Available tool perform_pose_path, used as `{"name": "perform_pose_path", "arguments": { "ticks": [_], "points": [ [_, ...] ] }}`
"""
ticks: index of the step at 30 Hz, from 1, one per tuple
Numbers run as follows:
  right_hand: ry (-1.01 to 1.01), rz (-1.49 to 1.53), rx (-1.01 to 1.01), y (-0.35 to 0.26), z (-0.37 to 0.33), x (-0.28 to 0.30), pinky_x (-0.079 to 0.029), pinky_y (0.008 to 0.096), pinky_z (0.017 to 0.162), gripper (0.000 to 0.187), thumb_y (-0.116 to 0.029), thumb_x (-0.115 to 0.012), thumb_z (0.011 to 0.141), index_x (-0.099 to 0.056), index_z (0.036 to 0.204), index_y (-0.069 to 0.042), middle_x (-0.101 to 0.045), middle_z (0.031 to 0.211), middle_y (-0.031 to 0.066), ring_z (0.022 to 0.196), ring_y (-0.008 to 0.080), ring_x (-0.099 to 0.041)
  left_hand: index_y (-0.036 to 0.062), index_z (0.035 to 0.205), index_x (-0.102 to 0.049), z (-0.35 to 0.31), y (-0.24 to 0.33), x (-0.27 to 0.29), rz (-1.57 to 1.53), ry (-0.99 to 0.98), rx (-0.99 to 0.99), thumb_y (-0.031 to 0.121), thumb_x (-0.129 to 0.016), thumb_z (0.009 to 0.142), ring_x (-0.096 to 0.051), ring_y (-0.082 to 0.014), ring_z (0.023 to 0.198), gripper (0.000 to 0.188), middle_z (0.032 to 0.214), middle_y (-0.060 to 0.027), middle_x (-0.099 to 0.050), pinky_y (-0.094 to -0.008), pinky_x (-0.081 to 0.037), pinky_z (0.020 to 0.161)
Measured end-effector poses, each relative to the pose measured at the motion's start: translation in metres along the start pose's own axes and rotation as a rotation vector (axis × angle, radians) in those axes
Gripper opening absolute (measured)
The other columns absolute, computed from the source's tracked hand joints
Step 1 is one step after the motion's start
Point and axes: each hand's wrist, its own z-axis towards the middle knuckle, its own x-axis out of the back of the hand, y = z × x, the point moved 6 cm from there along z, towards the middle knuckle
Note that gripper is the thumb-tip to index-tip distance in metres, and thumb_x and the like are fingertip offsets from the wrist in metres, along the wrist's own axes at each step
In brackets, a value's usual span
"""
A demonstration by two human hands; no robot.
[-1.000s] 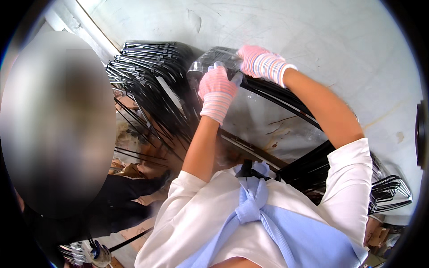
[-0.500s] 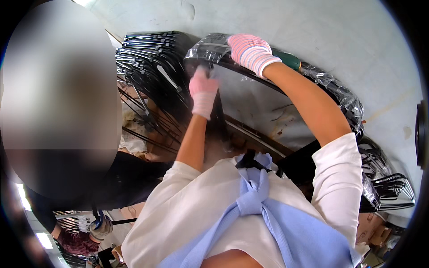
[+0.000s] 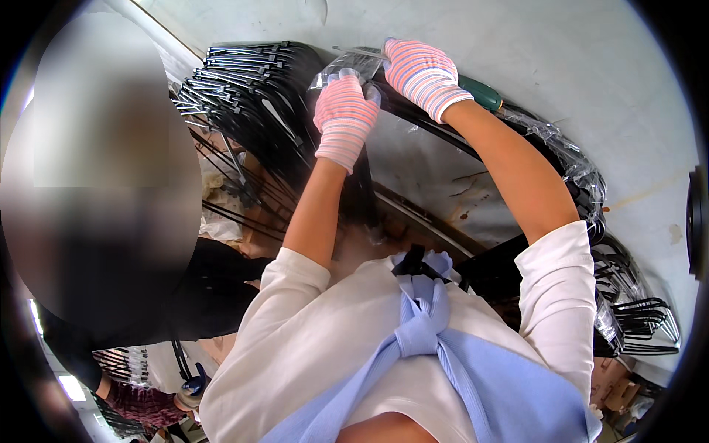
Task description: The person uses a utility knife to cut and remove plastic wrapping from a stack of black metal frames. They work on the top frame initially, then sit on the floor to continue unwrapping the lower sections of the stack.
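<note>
nearest: white long-sleeved top (image 3: 325,347) with a pale blue garment (image 3: 473,384) knotted at the chest, both sleeves pushed up, bare forearms reaching away to the far side.
near left: another person in dark clothing (image 3: 199,295), close beside the wearer, mostly out of focus.
near right: loose black wire hangers (image 3: 650,321) lying at the right edge of the tabletop, next to a brown box corner.
tabletop: pale grey, scuffed and stained (image 3: 576,81), with a rusty patch in the middle under the arms.
wrapped bundle: a long bundle of black hangers in clear plastic film (image 3: 550,144), running from the right side up to the far middle, lying on the tabletop under the right forearm.
left hand: left hand (image 3: 344,118) in a pink-and-white striped glove, fingers curled and pressed together on the crinkled far end of the film; what exactly they pinch cannot be told.
right hand: right hand (image 3: 422,74) in a matching glove, just beside the left, fingers bent down over the top of the same bundle end, gripping it.
green handle: a dark green tool handle (image 3: 480,94) just behind the right wrist, touching the bundle.
far left: a big stack of unwrapped black hangers (image 3: 251,96), fanned out, just beside the left hand.
</note>
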Motion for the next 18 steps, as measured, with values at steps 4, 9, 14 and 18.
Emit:
{"name": "perform_pose_path", "arguments": {
  "ticks": [4,9,14,18],
  "points": [
    [-0.008,0.001,-0.010,0.002,0.002,0.000,-0.047,0.0441,0.073,0.024,-0.015,-0.044,0.080,-0.057,0.097,-0.007,-0.061,0.094,0.0158,0.088,0.0360,-0.057,0.0038,0.094,-0.054,-0.003,0.004,0.001,-0.003,0.063,-0.006,0.038,-0.058,0.074,-0.058,-0.0287,0.087,0.040,0.090,-0.0140,-0.059,-0.0386,-0.047,0.075],
    [-0.004,0.036,-0.028,0.000,0.002,0.003,-0.048,0.0415,0.076,0.024,-0.016,-0.048,0.077,-0.060,0.095,-0.008,-0.062,0.096,0.0150,0.089,0.0350,-0.058,0.0046,0.094,-0.052,-0.007,0.002,-0.006,-0.020,0.034,0.020,0.033,-0.055,0.075,-0.058,-0.0299,0.088,0.035,0.093,-0.0139,-0.059,-0.0403,-0.048,0.073],
    [-0.012,0.056,-0.016,-0.001,0.003,0.006,-0.047,0.0432,0.076,0.025,-0.020,-0.049,0.080,-0.058,0.099,-0.007,-0.061,0.099,0.0145,0.091,0.0351,-0.057,0.0057,0.094,-0.056,0.000,0.002,-0.004,0.062,0.047,0.010,0.031,-0.060,0.072,-0.060,-0.0353,0.085,0.034,0.091,-0.0169,-0.061,-0.0402,-0.050,0.072],
    [-0.146,-0.032,-0.062,0.001,0.008,0.001,-0.047,0.0401,0.079,0.023,-0.017,-0.050,0.078,-0.060,0.096,-0.007,-0.062,0.099,0.0146,0.094,0.0326,-0.058,0.0065,0.093,-0.058,0.012,-0.023,-0.015,-0.258,0.065,-0.082,0.018,-0.064,0.070,-0.061,-0.0320,0.075,0.027,0.084,-0.0142,-0.061,-0.0369,-0.050,0.067]
  ]
}}
